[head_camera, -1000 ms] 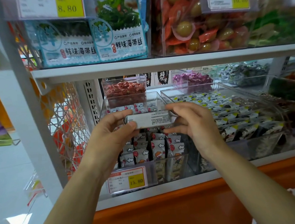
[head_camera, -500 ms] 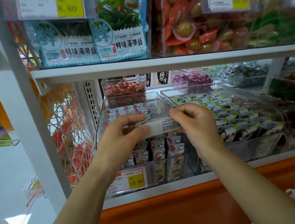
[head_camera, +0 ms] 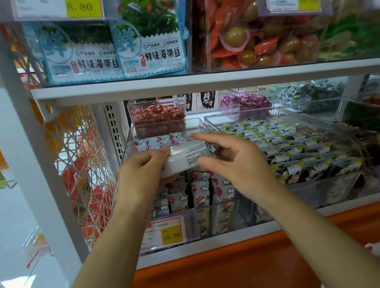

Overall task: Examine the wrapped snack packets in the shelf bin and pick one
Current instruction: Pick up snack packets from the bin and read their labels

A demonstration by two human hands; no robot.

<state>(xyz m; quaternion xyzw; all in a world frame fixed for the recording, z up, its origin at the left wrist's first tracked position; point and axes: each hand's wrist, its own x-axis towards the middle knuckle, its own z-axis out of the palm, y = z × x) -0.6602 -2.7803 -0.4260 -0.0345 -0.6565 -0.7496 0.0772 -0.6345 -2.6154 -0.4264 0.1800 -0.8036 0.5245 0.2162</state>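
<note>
Packets (head_camera: 200, 193) fill the clear plastic bin (head_camera: 216, 219) below our fingers; our left hand (head_camera: 141, 173) pinches a flat white packet (head_camera: 185, 158), right hand (head_camera: 236, 162) spread open beside it.

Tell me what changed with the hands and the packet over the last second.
The right hand has opened: its fingers, which pinched the right end of the white wrapped snack packet, are now spread around that end, no longer pinching. The left hand still grips the left end, now holding it alone. The packet stays above the clear plastic bin of cartoon-print packets.
</note>
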